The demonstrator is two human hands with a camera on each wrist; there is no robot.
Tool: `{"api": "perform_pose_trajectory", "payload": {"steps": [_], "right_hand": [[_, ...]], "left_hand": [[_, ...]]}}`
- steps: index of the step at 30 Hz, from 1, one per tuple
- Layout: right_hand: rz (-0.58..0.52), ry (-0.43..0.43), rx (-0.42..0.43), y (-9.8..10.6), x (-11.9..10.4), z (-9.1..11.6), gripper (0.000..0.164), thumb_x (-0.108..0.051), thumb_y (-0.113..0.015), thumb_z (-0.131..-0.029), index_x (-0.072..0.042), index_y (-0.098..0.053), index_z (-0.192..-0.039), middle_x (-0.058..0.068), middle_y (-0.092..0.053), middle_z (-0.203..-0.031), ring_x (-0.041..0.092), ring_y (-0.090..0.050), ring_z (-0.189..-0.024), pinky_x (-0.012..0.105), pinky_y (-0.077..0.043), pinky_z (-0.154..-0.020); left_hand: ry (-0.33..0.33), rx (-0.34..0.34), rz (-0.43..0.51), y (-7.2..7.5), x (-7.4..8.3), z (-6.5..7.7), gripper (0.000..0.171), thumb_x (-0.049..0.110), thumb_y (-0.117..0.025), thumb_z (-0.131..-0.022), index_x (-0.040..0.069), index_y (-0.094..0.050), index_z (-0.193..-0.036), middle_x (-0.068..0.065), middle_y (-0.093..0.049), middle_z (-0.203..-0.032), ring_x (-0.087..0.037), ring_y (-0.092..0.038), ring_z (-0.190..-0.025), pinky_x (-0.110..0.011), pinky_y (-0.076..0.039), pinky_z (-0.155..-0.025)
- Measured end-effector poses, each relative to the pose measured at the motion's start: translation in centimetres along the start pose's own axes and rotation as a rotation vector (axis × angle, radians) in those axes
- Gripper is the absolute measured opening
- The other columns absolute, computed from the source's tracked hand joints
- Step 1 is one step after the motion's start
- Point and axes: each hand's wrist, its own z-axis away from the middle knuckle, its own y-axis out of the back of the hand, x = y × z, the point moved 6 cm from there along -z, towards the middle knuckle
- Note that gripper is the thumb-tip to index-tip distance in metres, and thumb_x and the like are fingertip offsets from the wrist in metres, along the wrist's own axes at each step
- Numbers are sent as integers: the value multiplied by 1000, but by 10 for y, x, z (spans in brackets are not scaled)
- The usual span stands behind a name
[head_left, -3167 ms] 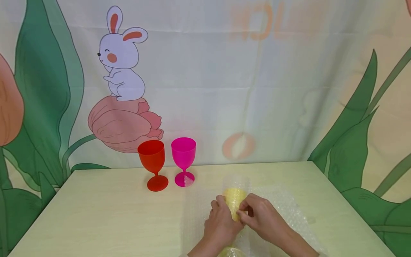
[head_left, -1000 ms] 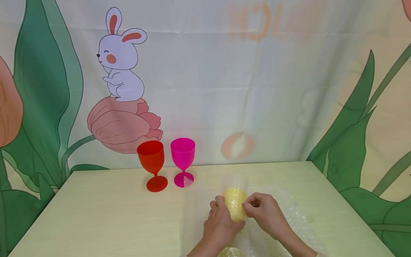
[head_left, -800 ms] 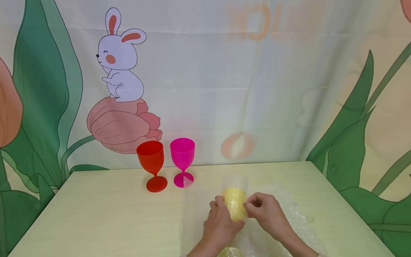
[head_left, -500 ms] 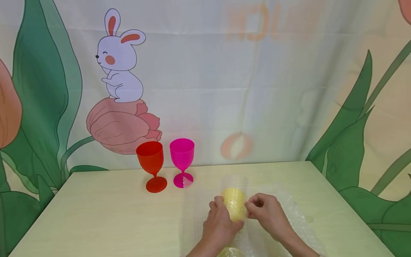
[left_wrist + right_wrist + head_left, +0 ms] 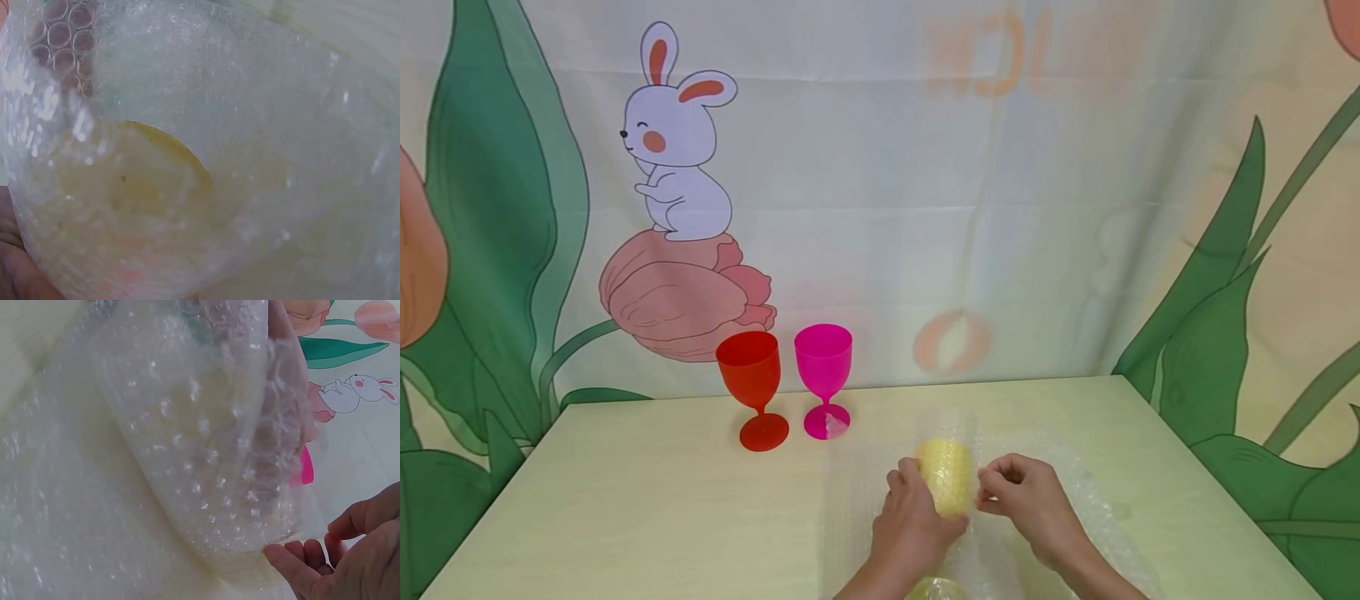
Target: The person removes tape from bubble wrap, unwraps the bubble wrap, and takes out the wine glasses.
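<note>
A yellow goblet [image 5: 945, 475] lies wrapped in clear bubble wrap [image 5: 951, 421], its bowl pointing away from me. Its round yellow base [image 5: 938, 588] shows at the bottom edge; the stem is hidden behind my left hand [image 5: 913, 521], which grips the wrapped goblet from the left. My right hand [image 5: 1033, 504] is just right of the roll, thumb and index finger pinching a thin clear strip, seemingly tape, at the wrap's edge. In the right wrist view, the strip runs from the wrap to the fingertips [image 5: 275, 550]. The left wrist view shows a yellow round edge [image 5: 169, 140] through the plastic.
A red goblet [image 5: 750, 367] and a pink goblet [image 5: 823, 358] stand upright at the back of the pale table [image 5: 700, 517]. A bubble-wrap scrap [image 5: 835, 426] overlaps the pink base. More bubble wrap [image 5: 1075, 475] spreads under the roll. A printed curtain [image 5: 850, 208] hangs behind.
My right hand has moved from the yellow bowl to the right, drawing away from the roll with the clear strip. My left hand keeps its grip almost in place.
</note>
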Motion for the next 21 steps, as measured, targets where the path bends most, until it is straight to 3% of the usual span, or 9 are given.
{"api": "perform_pose_trajectory", "payload": {"steps": [21], "right_hand": [[-106, -59, 78, 0, 10, 5, 12, -4, -62, -100, 4, -64, -92, 11, -66, -85, 22, -69, -80, 37, -61, -78]], "left_hand": [[-3, 9, 23, 1, -2, 1, 81, 26, -95, -67, 2, -44, -124, -11, -48, -99, -31, -61, -78, -51, -49, -65]]}}
